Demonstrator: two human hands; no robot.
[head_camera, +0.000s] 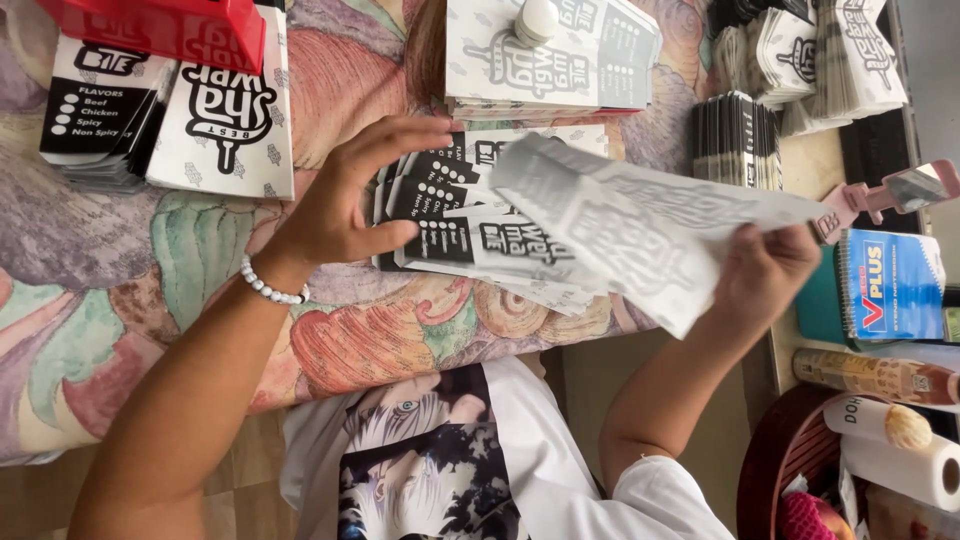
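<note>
My left hand (345, 205), with a white bead bracelet on its wrist, lies fingers spread on a fanned pile of flat black-and-white printed paper sleeves (450, 225) on the flowered cloth (150, 290). My right hand (765, 275) grips one white printed paper sleeve (640, 225) by its right end. It holds the sleeve tilted and slightly blurred above the fanned pile.
Stacks of flat sleeves (215, 110) and a red box (165, 28) sit at the top left. Another stack (550, 55) with a small white knob on it lies at top centre, upright bundles (735, 140) at the top right. A pink tool (880, 195), blue packet (890, 285), paper roll (900, 455) and dark red basket (775, 460) crowd the right.
</note>
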